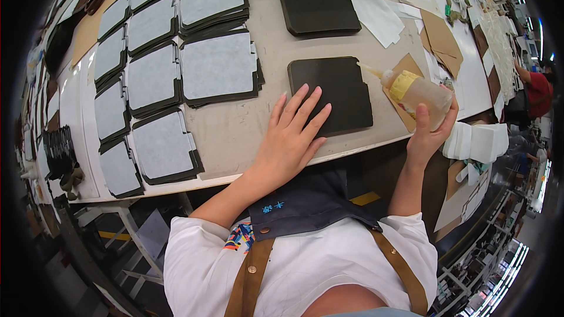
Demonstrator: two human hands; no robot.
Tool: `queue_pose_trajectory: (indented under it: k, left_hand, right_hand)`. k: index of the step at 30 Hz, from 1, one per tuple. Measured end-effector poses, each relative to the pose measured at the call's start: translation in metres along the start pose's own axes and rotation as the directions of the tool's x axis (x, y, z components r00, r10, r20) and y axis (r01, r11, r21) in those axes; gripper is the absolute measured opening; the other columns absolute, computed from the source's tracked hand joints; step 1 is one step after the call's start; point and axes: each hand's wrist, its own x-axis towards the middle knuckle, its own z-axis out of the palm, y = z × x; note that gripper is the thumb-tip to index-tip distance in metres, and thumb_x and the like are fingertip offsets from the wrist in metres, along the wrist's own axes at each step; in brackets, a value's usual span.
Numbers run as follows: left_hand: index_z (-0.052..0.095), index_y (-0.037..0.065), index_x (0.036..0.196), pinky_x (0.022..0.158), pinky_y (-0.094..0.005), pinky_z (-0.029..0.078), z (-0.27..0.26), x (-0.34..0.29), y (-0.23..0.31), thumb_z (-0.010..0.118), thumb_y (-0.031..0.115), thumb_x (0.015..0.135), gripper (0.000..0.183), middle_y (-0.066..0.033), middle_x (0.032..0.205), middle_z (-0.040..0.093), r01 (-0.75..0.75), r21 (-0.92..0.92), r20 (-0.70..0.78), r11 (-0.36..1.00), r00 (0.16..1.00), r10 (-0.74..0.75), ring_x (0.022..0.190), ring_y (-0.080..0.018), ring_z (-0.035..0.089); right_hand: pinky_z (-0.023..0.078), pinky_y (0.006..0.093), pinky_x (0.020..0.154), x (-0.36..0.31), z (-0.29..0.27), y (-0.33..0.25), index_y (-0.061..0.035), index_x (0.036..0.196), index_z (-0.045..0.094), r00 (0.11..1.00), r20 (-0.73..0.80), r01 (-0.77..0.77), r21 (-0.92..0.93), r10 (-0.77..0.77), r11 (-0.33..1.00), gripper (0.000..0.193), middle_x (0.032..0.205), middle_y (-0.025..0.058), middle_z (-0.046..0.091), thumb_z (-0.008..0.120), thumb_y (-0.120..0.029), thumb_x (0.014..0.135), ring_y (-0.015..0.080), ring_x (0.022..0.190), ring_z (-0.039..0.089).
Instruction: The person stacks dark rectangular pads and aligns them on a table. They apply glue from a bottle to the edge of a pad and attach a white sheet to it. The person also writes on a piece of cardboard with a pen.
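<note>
My left hand (295, 126) lies with its fingers spread over the left part of a flat black panel (346, 94), near the table's front edge. In my right hand (432, 132) is a translucent squeeze bottle (426, 100) with a yellow band and a narrow pointed nozzle. The bottle is tilted, and its nozzle tip hovers by the panel's upper right corner; whether it touches cannot be made out. Farther back sits a stack of similar black panels (317, 6). To my left, several piles of black pieces with pale grey sheets (217, 64) on top stand in rows.
White sheets (379, 17) and brown cardboard pieces (440, 44) lie at the right of the table (226, 135). White folded pieces (476, 141) are stacked beside the table at the right. A person in a red top (540, 91) is at the far right.
</note>
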Motion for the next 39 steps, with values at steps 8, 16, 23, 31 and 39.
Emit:
queue_pose_trajectory:
  k: [8, 16, 23, 31, 39]
  left_hand:
    - [0.053, 0.010, 0.135, 0.116, -0.0535, 0.021, 0.000, 0.000, 0.000, 0.067, 0.017, 0.087, 0.051, -0.0136, 0.151, 0.039, -0.003, -0.028, -0.020, 1.000, 1.000, 0.003, 0.143, -0.0348, 0.029]
    - [0.065, 0.012, 0.120, 0.114, -0.0533, 0.022, 0.000, -0.003, -0.002, 0.067, 0.010, 0.085, 0.035, -0.0081, 0.137, 0.056, -0.060, -0.069, -0.133, 0.996, 0.990, 0.051, 0.135, -0.0313, 0.043]
    - [0.068, 0.012, 0.116, 0.114, -0.0531, 0.023, 0.001, -0.005, -0.002, 0.067, 0.010, 0.085, 0.031, -0.0065, 0.132, 0.059, -0.058, -0.075, -0.155, 0.995, 0.987, 0.046, 0.132, -0.0292, 0.046]
    - [0.068, 0.012, 0.113, 0.113, -0.0541, 0.023, 0.002, -0.005, -0.003, 0.067, 0.011, 0.085, 0.028, -0.0061, 0.131, 0.059, -0.066, -0.085, -0.175, 0.994, 0.983, 0.050, 0.132, -0.0288, 0.046]
    - [0.068, 0.012, 0.112, 0.113, -0.0539, 0.024, 0.002, -0.006, -0.003, 0.068, 0.012, 0.085, 0.027, -0.0065, 0.129, 0.059, -0.069, -0.101, -0.184, 0.992, 0.982, 0.049, 0.131, -0.0290, 0.046]
  right_hand:
    - [0.043, 0.0342, 0.101, -0.006, 0.008, -0.007, -0.0013, 0.130, 0.043, 0.997, 0.042, 0.058, -0.010, -0.057, 0.998, 0.061, 0.122, 0.0127, 0.056, 0.078, -0.017, 0.083, 0.0205, 0.115, 0.054]
    - [0.044, 0.0359, 0.100, -0.011, 0.021, -0.014, -0.0020, 0.129, 0.042, 0.987, 0.113, 0.113, -0.007, -0.112, 0.994, 0.065, 0.121, 0.0150, 0.057, 0.081, -0.019, 0.080, 0.0234, 0.113, 0.056]
    - [0.045, 0.0378, 0.100, -0.016, 0.033, -0.020, -0.0014, 0.130, 0.041, 0.969, 0.195, 0.158, -0.006, -0.154, 0.987, 0.066, 0.123, 0.0157, 0.054, 0.081, -0.019, 0.081, 0.0257, 0.115, 0.056]
    - [0.047, 0.0413, 0.101, -0.021, 0.053, -0.026, -0.0019, 0.131, 0.039, 0.938, 0.282, 0.184, 0.094, -0.203, 0.978, 0.067, 0.124, 0.0175, 0.053, 0.081, -0.015, 0.080, 0.0311, 0.118, 0.057]
    - [0.047, 0.0416, 0.100, -0.020, 0.070, -0.031, -0.0010, 0.135, 0.035, 0.922, 0.325, 0.123, 0.275, -0.212, 0.953, 0.075, 0.127, 0.0186, 0.052, 0.082, -0.020, 0.079, 0.0332, 0.120, 0.056]
